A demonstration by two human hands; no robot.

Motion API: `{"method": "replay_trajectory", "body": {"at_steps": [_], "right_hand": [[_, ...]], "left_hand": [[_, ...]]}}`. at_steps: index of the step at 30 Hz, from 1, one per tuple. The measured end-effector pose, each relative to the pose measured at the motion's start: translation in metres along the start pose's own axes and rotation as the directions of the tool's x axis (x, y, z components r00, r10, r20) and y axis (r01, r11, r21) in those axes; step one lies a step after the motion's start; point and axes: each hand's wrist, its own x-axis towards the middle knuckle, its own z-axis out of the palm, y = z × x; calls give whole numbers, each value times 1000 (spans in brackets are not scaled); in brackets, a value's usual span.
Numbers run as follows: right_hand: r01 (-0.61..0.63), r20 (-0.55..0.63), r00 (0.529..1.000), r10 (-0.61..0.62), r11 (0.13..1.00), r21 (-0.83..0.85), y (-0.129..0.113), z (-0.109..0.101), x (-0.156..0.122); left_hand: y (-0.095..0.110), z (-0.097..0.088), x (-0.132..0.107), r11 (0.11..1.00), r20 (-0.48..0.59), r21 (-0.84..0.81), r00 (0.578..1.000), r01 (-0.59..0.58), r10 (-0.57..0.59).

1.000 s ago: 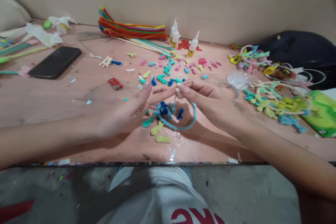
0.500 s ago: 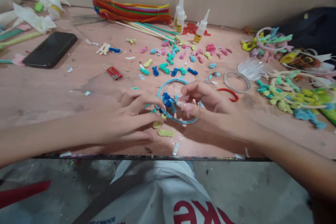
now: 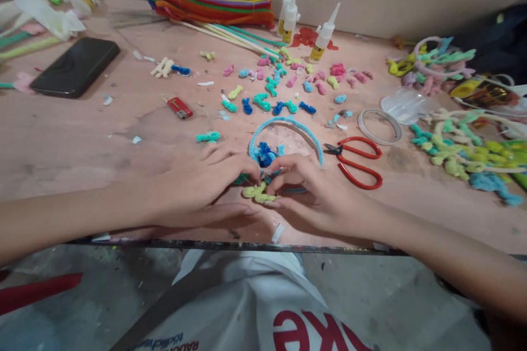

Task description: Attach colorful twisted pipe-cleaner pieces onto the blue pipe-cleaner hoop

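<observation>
Two bare hands meet low over the table (image 3: 74,142), near its front edge, around a pair of yellow-green fuzzy pieces (image 3: 257,193). The left hand (image 3: 224,181) is partly open, fingers loosely curved and thumb set apart, with nothing seen gripped. The right hand (image 3: 307,192) is bent inward, thumb and fingertips at the right end of the yellow-green pieces; whether it pinches them cannot be told. Just behind the fingers lies a light-blue fuzzy ring (image 3: 284,119), with a dark-blue cluster (image 3: 264,154) at its left side; the right hand covers part of the ring. Red-handled scissors (image 3: 362,167) rest to the right of the ring. A teal piece (image 3: 208,136) lies just beyond the left hand, and farther back are a red lighter (image 3: 179,107) and a black phone (image 3: 75,67).
</observation>
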Motion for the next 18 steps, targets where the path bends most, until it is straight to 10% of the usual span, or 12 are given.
{"method": "replay_trajectory", "body": {"at_steps": [7,18], "right_hand": [[-274,99,961,257,857,436,-4,-10,0],[-189,180,971,158,967,170,-9,-8,-1]], "left_hand": [[0,-8,2,995,0,-25,996,-94,94],[12,-20,-3,995,-12,13,995,-97,97]]}}
